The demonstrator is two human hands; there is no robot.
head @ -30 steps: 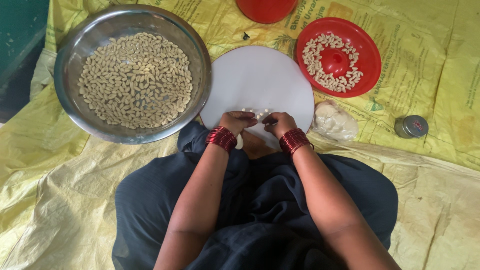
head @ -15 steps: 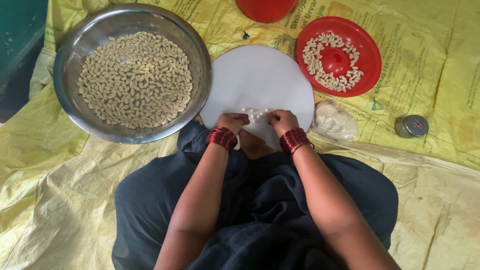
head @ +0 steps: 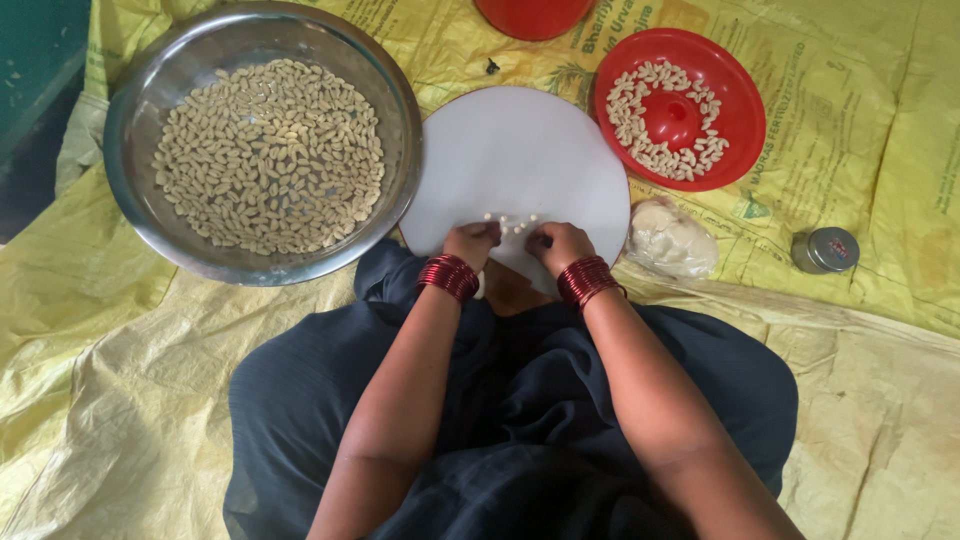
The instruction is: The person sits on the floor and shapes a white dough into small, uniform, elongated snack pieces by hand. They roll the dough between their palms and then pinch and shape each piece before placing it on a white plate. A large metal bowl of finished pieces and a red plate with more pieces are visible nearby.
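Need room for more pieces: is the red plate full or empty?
Partly full: pale pieces ring the red plate, leaving its centre and rim bare.

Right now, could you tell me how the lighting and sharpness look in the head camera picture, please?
Head view: soft, even light with no hard shadows; a mild sheen on the steel bowl's rim, no blown-out glare. The white round board is bright but keeps its edge. The left hand and right hand are sharp, without motion blur. The red plate looks crisp too.
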